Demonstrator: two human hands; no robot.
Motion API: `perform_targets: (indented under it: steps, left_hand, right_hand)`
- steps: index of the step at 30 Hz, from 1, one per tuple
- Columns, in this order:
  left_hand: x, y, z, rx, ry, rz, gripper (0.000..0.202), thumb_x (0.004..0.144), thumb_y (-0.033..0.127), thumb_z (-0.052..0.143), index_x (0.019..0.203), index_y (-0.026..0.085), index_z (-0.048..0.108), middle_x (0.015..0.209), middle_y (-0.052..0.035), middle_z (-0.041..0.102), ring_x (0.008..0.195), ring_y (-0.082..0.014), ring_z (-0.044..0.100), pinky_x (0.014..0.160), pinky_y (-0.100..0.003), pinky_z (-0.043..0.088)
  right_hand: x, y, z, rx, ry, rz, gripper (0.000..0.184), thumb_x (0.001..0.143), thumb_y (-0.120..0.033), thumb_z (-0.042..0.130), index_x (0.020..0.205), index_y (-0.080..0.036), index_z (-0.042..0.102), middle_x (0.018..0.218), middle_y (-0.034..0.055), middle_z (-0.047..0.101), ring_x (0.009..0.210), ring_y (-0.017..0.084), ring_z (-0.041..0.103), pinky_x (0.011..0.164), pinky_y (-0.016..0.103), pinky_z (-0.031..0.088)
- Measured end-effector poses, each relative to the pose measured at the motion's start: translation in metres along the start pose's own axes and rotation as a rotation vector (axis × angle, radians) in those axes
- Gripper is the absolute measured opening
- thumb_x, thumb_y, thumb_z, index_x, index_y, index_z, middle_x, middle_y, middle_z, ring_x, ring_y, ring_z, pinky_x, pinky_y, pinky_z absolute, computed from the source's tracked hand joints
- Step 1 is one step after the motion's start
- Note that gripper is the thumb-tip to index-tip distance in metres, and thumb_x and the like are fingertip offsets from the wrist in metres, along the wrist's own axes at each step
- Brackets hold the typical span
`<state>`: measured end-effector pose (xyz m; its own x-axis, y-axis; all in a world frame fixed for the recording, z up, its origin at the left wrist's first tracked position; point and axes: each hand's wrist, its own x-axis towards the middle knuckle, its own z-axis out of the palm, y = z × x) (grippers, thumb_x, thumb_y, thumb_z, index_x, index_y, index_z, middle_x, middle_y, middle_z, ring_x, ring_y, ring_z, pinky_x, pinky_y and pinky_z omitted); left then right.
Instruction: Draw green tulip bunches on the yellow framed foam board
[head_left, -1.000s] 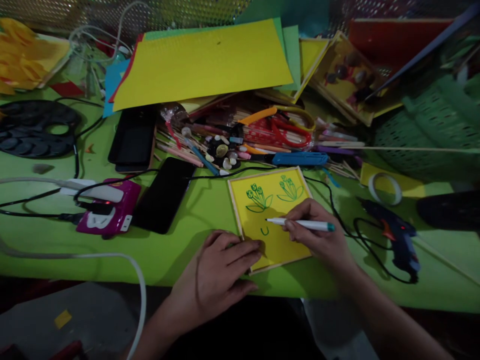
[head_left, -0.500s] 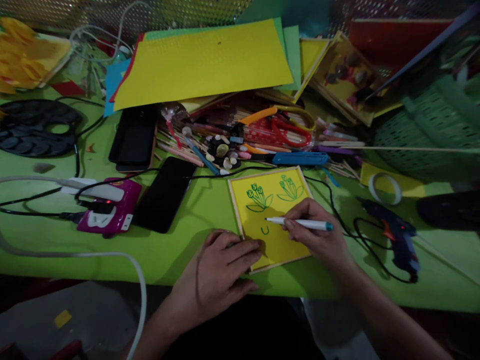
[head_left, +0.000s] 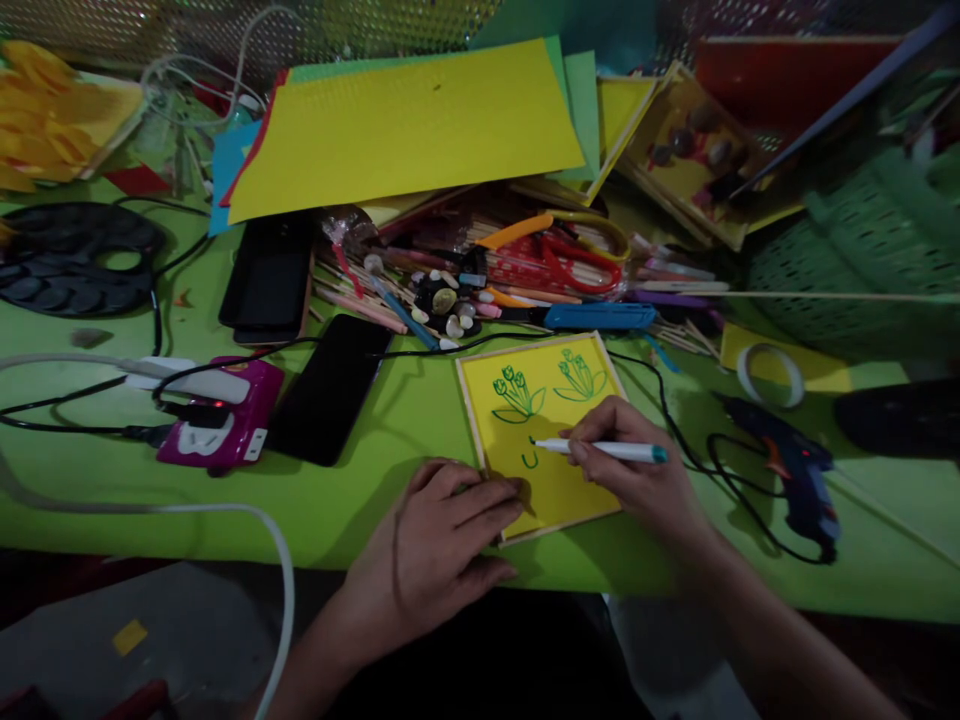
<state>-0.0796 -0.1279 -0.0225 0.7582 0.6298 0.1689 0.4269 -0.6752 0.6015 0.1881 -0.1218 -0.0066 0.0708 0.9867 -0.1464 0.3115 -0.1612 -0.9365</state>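
A yellow card (head_left: 551, 500) in a thin wooden frame lies on the green table (head_left: 352, 510). Two green outline drawings of flowers with leaves fill its upper half, and a small U-shaped green stroke sits below the left one. My right hand (head_left: 637, 465) grips a white felt-tip marker (head_left: 619, 451) with a teal end. The marker's tip points left and meets the card just above the U shape. My left hand (head_left: 450, 540) lies with its fingers stretched over the card's lower left edge, holding nothing.
Behind the card are scissors (head_left: 585, 262), a blue cutter (head_left: 600, 317), sticks and pebbles, with coloured sheets (head_left: 412, 130) above. Left are phones (head_left: 330, 390) and a magenta power strip (head_left: 259, 385) with cables. Right are a glue gun (head_left: 799, 460), a tape roll (head_left: 771, 375) and a green basket (head_left: 847, 250).
The marker's tip has shifted very slightly to the right and down, and a short green mark now shows beside it above the U shape. My left hand has stayed in place.
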Motion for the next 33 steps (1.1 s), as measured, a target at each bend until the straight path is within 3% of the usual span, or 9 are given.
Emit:
perform_targets:
  steps: [8,14,21,33]
  left_hand:
    - [0.0,0.001,-0.001,0.001,-0.022,-0.007,0.044,0.097,0.033,0.069,0.14,0.026,0.061,0.145,-0.0003,0.068,0.116,-0.0212,0.059,0.103,-0.04,0.041]
    - [0.0,0.0,0.0,-0.008,-0.002,0.002,0.044,0.097,0.032,0.069,0.139,0.026,0.06,0.147,0.0036,0.067,0.117,-0.021,0.056,0.103,-0.04,0.039]
    - [-0.002,-0.001,0.002,-0.01,-0.035,-0.004,0.049,0.095,0.03,0.071,0.143,0.026,0.057,0.15,0.0021,0.064,0.118,-0.0218,0.056,0.104,-0.042,0.041]
    - [-0.001,-0.001,-0.001,-0.018,-0.023,-0.007,0.049,0.094,0.03,0.072,0.141,0.026,0.059,0.147,0.0006,0.067,0.117,-0.0218,0.058,0.103,-0.042,0.045]
  right_hand:
    - [0.002,0.005,0.0,0.011,0.014,-0.032,0.014,0.082,-0.023,0.072,0.077,-0.024,0.059,0.071,-0.001,0.064,0.064,0.017,0.063,0.057,0.028,0.046]
    - [0.002,0.006,0.001,0.054,0.039,-0.04,0.014,0.082,-0.023,0.072,0.078,-0.024,0.058,0.073,-0.001,0.064,0.072,0.02,0.068,0.066,0.032,0.053]
    - [0.003,0.005,0.0,-0.044,0.07,-0.09,0.014,0.083,-0.023,0.07,0.077,-0.024,0.057,0.067,-0.0026,0.056,0.059,0.015,0.052,0.052,0.027,0.038]
    - [0.005,0.011,-0.002,-0.013,0.073,-0.058,0.015,0.087,-0.026,0.071,0.081,-0.024,0.057,0.07,-0.002,0.055,0.058,0.014,0.046,0.053,0.029,0.035]
